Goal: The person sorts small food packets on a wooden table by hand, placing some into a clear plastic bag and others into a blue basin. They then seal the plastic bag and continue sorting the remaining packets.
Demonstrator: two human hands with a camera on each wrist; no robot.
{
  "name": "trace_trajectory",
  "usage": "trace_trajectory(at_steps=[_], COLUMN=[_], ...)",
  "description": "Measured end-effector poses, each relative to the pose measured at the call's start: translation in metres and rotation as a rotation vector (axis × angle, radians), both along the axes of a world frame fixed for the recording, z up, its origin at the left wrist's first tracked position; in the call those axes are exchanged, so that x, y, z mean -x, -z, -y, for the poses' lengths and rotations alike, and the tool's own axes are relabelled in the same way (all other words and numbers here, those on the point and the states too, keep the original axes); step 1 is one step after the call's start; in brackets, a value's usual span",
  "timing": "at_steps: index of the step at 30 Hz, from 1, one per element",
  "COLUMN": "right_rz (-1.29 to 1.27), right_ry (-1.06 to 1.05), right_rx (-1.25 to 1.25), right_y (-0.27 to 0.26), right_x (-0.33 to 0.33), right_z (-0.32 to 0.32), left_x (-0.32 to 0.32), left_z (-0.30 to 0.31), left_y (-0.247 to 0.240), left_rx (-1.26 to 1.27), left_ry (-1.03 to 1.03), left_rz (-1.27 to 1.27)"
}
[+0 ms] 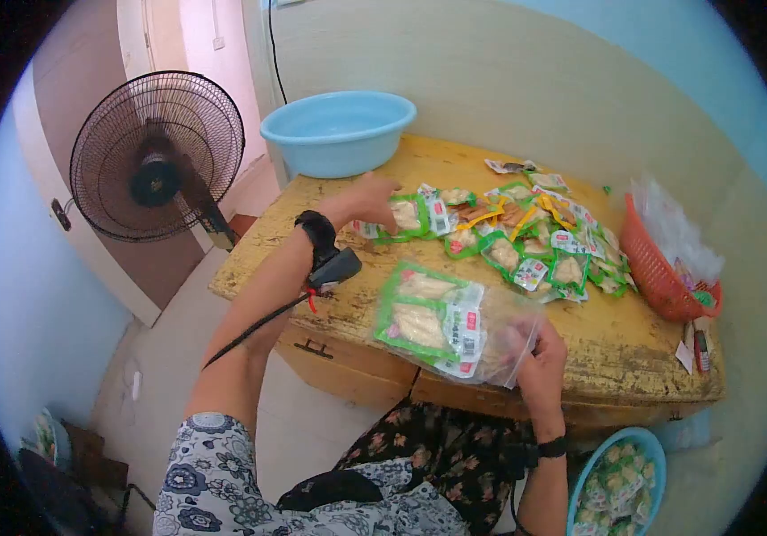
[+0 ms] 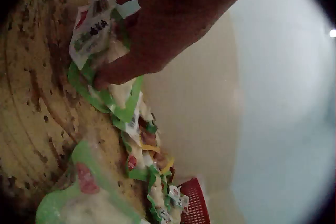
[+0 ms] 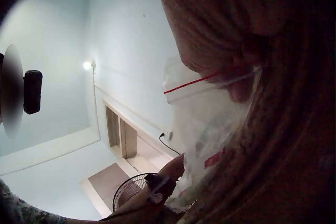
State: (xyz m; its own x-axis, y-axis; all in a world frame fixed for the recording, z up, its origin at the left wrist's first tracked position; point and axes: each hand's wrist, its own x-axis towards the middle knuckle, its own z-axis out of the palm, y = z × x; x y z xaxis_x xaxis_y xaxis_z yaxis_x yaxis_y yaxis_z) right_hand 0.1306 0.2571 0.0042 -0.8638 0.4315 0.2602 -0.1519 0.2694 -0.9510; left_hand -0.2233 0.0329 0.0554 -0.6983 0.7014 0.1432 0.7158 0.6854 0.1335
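My right hand [image 1: 540, 357] pinches the mouth edge of a clear zip bag [image 1: 500, 344]. Inside the bag lie green-edged food packets [image 1: 419, 323] with pale contents and white labels. In the right wrist view the bag's red zip line [image 3: 189, 84] runs beside the fingers. At the left end of a loose pile, my left hand [image 1: 370, 198] has its thumb and fingers about another green-edged packet [image 1: 406, 214]. The left wrist view shows that hand [image 2: 163, 29] with the thumb on one side of the packet [image 2: 92, 32] and fingers at the other.
More packets [image 1: 544, 241] are heaped across the worn yellow table [image 1: 348, 286]. A blue basin [image 1: 339, 134] stands at the back left, a red basket [image 1: 660, 268] with plastic bags at the right. Another blue basin [image 1: 660, 456] holds packets below. A fan [image 1: 156, 161] stands left.
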Motion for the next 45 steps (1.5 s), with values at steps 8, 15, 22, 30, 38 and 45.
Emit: trace_trajectory(at_steps=[8,15,22,30,38,45], right_rz=[-0.049,-0.246,-0.360,-0.433,-0.274,-0.201], right_ry=[0.012,0.175,0.305,0.105,0.477,0.449], right_rx=[0.019,0.124,0.252,0.150,0.450,0.416], right_y=[-0.001,0.006,-0.007,-0.045,-0.042,-0.019], right_x=[-0.002,-0.004,-0.023,-0.046,-0.082,-0.089], right_z=[0.002,0.001,0.010,0.049,0.017,-0.015], left_x=[-0.013,-0.059,-0.161,-0.300,-0.325,-0.325], left_z=[0.046,0.051,0.021,-0.039,-0.052,-0.054], left_y=[0.000,-0.022,-0.055,-0.026,-0.023,-0.018], left_rx=[-0.389,-0.777,-1.506,-1.431,-1.136,-0.677], left_ry=[-0.135,-0.295,0.168,0.250,0.203,0.197], left_rz=[0.199,0.341,0.884,1.020,0.316,-0.276])
